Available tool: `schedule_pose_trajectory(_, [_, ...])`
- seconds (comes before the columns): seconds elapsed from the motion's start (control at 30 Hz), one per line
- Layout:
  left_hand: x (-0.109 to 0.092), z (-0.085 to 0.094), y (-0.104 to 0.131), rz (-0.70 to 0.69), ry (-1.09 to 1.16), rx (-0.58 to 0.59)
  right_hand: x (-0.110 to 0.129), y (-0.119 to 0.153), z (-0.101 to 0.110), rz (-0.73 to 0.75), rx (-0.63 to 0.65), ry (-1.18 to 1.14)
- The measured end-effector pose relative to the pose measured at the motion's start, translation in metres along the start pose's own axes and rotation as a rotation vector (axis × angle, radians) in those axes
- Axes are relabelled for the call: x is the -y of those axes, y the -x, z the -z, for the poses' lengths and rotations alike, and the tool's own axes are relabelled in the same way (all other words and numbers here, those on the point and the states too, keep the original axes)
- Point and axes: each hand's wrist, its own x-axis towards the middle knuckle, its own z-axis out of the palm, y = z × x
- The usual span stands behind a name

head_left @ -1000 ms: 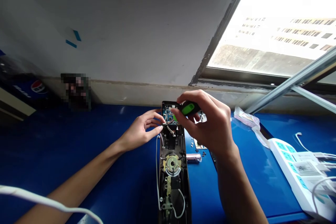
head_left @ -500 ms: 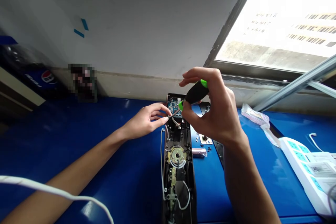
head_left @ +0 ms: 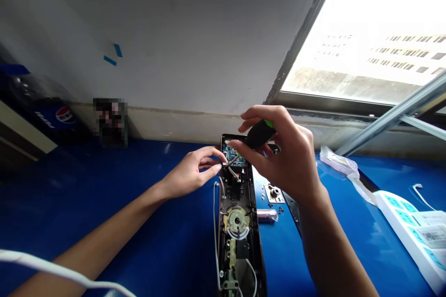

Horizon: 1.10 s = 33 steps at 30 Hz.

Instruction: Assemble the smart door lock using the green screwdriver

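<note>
A long dark housing (head_left: 223,213) lies open on the blue table, with a blue circuit board (head_left: 238,156) at its far end and a round metal part (head_left: 237,221) near its middle. My right hand (head_left: 278,146) is wrapped round a black and green screwdriver (head_left: 259,134), whose shaft slants down left to the board's near edge. My left hand (head_left: 199,169) has thumb and forefinger pinched at the housing's left edge, close to the screwdriver tip; what they hold is too small to make out. A short white connector cable (head_left: 234,174) lies just below the tip.
Right of the housing lie a square metal plate (head_left: 274,193), small screws (head_left: 280,211) and a pink cylinder (head_left: 267,216). A white power strip (head_left: 400,222) is at far right. A Pepsi bottle (head_left: 55,113) stands at left, and a white cable (head_left: 69,276) crosses the lower left.
The camera view has tilted, so the scene sits lower. My right thumb has moved left, stretching over the board, while the screwdriver stays in my hand. My left hand keeps its pinch.
</note>
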Motion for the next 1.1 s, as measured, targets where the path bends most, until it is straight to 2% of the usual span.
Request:
schedule_pose_trajectory(0.13, [-0.001, 0.001, 0.000, -0.001, -0.007, 0.010, 0.003, 0.000, 0.002, 0.033, 0.037, -0.024])
schedule_pose_trajectory(0.33, [-0.002, 0.002, 0.001, 0.004, -0.058, 0.008, 0.002, 0.001, 0.003, -0.010, -0.001, 0.021])
schedule_pose_trajectory(0.53, [-0.004, 0.002, 0.000, -0.027, -0.138, -0.008, 0.002, 0.001, 0.007, -0.017, 0.043, 0.023])
schedule_pose_trajectory(0.73, [-0.022, 0.006, 0.006, -0.160, -0.423, -0.126, 0.007, -0.001, 0.013, -0.014, -0.084, -0.029])
schedule_pose_trajectory(0.9, [-0.026, 0.002, 0.009, -0.289, -0.642, -0.103, 0.013, 0.000, 0.023, -0.066, -0.169, -0.109])
schedule_pose_trajectory(1.1, [-0.024, 0.000, 0.005, -0.290, -0.679, -0.074, 0.007, 0.002, 0.015, 0.001, -0.043, -0.036])
